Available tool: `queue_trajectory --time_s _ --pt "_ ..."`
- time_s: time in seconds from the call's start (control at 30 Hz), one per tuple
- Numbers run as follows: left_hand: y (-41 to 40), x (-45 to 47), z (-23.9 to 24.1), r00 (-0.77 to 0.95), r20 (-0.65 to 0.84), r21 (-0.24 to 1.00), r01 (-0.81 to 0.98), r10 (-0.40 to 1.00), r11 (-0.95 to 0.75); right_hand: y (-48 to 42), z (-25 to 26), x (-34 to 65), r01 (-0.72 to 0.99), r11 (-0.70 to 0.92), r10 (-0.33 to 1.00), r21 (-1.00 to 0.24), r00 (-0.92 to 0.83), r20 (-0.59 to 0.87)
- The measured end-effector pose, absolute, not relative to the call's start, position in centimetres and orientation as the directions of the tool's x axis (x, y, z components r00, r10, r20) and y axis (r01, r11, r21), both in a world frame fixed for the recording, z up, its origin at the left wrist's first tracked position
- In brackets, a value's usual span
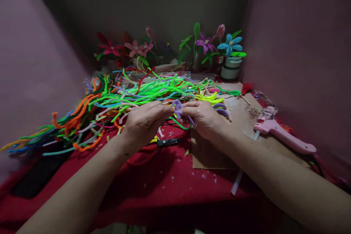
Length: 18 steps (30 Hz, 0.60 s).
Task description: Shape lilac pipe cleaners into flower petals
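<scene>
A dark, phone-like slab (40, 175) lies near left on red cloth (164, 186). A pink glue gun (287, 137) lies right, by brown cardboard (211, 155). Far right, a blue flower (230, 45) shows above a pale jar (231, 66).

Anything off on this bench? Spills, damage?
Mostly mess: scraps litter the red cloth around the scissors, and a dark speckled patch marks the cardboard by the glue gun. The pipe cleaners lie in a loose tangle. Nothing looks clearly broken.
</scene>
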State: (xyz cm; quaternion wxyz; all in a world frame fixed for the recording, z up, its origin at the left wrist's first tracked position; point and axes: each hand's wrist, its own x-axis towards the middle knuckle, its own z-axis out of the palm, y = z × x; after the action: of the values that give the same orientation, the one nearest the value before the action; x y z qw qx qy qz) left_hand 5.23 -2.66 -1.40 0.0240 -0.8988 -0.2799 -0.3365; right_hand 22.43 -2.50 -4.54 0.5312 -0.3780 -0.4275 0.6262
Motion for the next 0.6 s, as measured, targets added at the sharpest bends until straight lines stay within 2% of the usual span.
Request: queue_trajectory --time_s 0.2,0.4,0.6 --pt "-2.55 5.34 -1.74 0.729 0.510 -0.110 0.582 0.457 -0.806 -2.59 -4.46 22.37 -0.235 -0.027 0.992 -0.972 -0.130 0.004" --pt "-2.83 5.23 -1.84 0.730 0.494 -0.198 0.624 0.473 -0.756 -3.00 -4.06 22.18 -0.181 -0.039 0.994 -0.983 -0.103 -0.020" --pt "-3.30 5.53 -1.66 0.761 0.484 -0.307 0.609 0.431 -0.731 -3.19 -4.06 22.08 -0.151 -0.040 0.994 -0.988 -0.105 -0.024"
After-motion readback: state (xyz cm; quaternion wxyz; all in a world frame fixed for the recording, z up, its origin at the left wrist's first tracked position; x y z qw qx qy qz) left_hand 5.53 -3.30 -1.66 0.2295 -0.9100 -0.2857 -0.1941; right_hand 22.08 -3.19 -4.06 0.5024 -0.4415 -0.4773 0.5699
